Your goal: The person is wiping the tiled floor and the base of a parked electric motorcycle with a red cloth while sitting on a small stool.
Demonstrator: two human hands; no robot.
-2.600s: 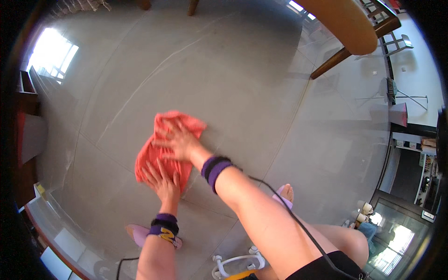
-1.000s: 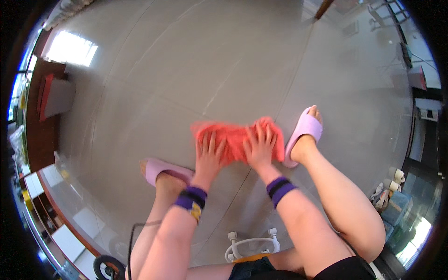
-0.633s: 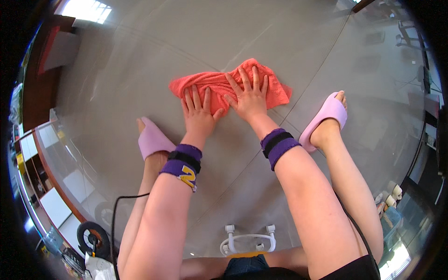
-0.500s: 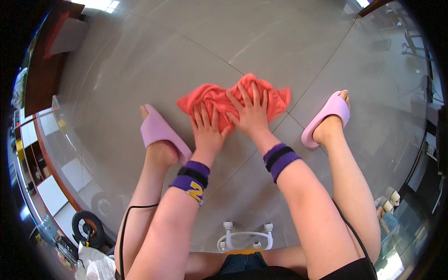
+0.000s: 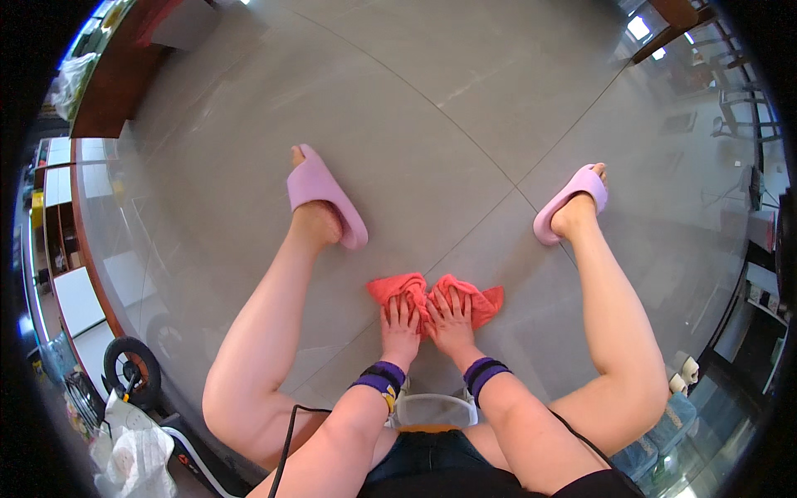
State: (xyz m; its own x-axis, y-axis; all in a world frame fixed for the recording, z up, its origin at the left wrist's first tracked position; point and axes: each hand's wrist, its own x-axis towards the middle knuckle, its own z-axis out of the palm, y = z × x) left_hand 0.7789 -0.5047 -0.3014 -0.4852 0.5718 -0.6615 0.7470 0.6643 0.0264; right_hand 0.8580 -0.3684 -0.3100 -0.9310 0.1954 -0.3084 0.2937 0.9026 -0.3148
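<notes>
A coral-red cloth [image 5: 488, 304] lies crumpled on the grey tiled floor, low between my legs. Both hands press down on it from above, side by side. My left hand [image 5: 400, 330] rests on its left half, with fingers stretched forward over the folds. My right hand [image 5: 452, 325] lies on the other half, its fingers also extended and slightly spread. Each wrist wears a purple band, the left one [image 5: 382, 380] and the right one [image 5: 486, 375], both with a black strap.
My feet wear pink slippers, the left [image 5: 325, 196] and the right [image 5: 573, 202], on either side ahead of the cloth. Beneath me is a white stool base [image 5: 436, 409]. A black-tyred scooter wheel [image 5: 133, 371] stands at lower left. Cabinets with white doors [image 5: 79, 300] line the left side.
Both hands have drawn the cloth back toward me, and it is more bunched. My left foot now appears farther forward and to the right.
</notes>
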